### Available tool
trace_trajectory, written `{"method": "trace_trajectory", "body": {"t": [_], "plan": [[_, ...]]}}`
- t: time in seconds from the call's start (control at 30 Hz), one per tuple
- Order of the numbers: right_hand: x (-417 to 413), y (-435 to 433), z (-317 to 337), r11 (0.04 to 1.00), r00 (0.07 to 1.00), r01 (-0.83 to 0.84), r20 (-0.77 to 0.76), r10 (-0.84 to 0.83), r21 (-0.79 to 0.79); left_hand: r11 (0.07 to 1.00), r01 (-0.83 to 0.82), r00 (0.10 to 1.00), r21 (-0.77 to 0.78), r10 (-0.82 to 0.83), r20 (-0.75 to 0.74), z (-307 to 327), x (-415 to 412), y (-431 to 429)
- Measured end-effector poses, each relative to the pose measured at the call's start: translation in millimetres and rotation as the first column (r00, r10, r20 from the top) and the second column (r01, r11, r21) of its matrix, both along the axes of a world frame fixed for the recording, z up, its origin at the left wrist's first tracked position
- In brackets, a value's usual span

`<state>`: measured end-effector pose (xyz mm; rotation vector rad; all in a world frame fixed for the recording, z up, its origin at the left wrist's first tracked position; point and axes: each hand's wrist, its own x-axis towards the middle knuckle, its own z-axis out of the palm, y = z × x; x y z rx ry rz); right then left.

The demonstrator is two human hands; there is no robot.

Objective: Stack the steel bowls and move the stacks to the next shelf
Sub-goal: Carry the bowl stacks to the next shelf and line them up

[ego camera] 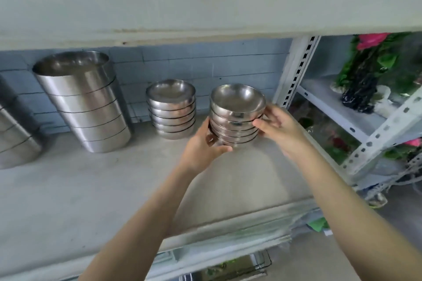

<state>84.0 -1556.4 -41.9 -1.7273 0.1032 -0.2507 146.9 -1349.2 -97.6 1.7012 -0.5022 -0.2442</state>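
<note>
Bowls [237, 98] in two stacks stand on the grey shelf [91, 189], beside a tall pile of pots [84, 102]. The far stack [172, 109] sits alone. The near stack [236, 121], perhaps clear of the shelf, is clasped by the left hand [203, 146] and right hand [280, 128], fingers curled round it.

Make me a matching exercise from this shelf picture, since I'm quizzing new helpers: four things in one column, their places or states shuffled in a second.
1. right small bowl stack
2. left small bowl stack
3. tall stack of large steel bowls
4. pink flowers

A. on the white rack
B. held between left hand and right hand
C. tallest stack, further left
D. untouched, just left of the held stack

Pairs: 1-B, 2-D, 3-C, 4-A
</note>
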Motion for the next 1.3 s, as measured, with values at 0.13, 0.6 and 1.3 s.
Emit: {"method": "trace_trajectory", "body": {"t": [0.13,0.6,1.3], "plan": [[43,-25,-4,0.996,0.995,-0.079,-0.053,0.081,0.035,0.994,-0.106,0.994,0.032,0.108,-0.033,-4,22,-21],[113,-51,-25,0.962,0.965,-0.259,-0.027,0.262,0.082,0.932,-0.284,0.958,0.227,0.269,0.095,-19,59,-43],[117,-55,-30,0.934,0.941,-0.338,0.008,0.339,0.115,0.953,-0.255,0.967,0.167,0.255,0.017,-11,66,-51]]}}
